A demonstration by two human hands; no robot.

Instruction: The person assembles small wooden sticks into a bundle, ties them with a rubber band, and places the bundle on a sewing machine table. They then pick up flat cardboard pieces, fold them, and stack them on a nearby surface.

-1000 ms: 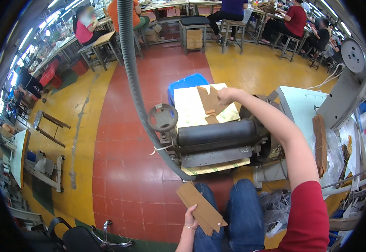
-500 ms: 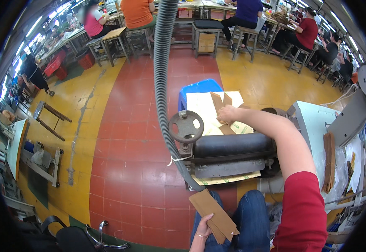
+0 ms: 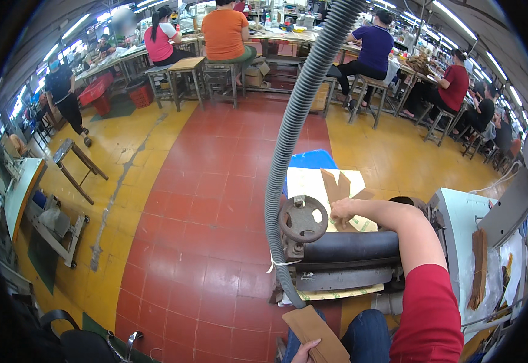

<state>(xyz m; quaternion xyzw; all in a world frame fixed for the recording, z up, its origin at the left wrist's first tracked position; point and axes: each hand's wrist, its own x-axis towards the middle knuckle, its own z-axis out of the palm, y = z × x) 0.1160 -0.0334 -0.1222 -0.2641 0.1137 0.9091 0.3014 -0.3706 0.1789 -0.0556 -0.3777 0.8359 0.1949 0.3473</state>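
Note:
My left hand (image 3: 306,352), partly cut off by the lower edge, grips a stack of flat brown strips (image 3: 310,327) over my lap. Beyond the black roller (image 3: 352,247) of a machine, my right hand (image 3: 344,209) has its fingers closed at several more brown strips (image 3: 334,184), fanned out on a cream printed sheet (image 3: 301,180). My fingertips hide how many of these they hold. My right forearm reaches across the roller's right end. A round metal handwheel (image 3: 303,219) stands at the machine's left end.
A ribbed grey hose (image 3: 291,121) runs down past the handwheel. Behind the sheet is a blue plastic piece (image 3: 313,160). At right, a pale table (image 3: 467,206) bears a brown bundle (image 3: 478,266). Co-workers sit on stools along far benches; a person (image 3: 61,91) stands at far left.
My view has tilted up and shifted left, so the machine sits lower and farther right. My right hand remains at the strips; my left still holds its stack.

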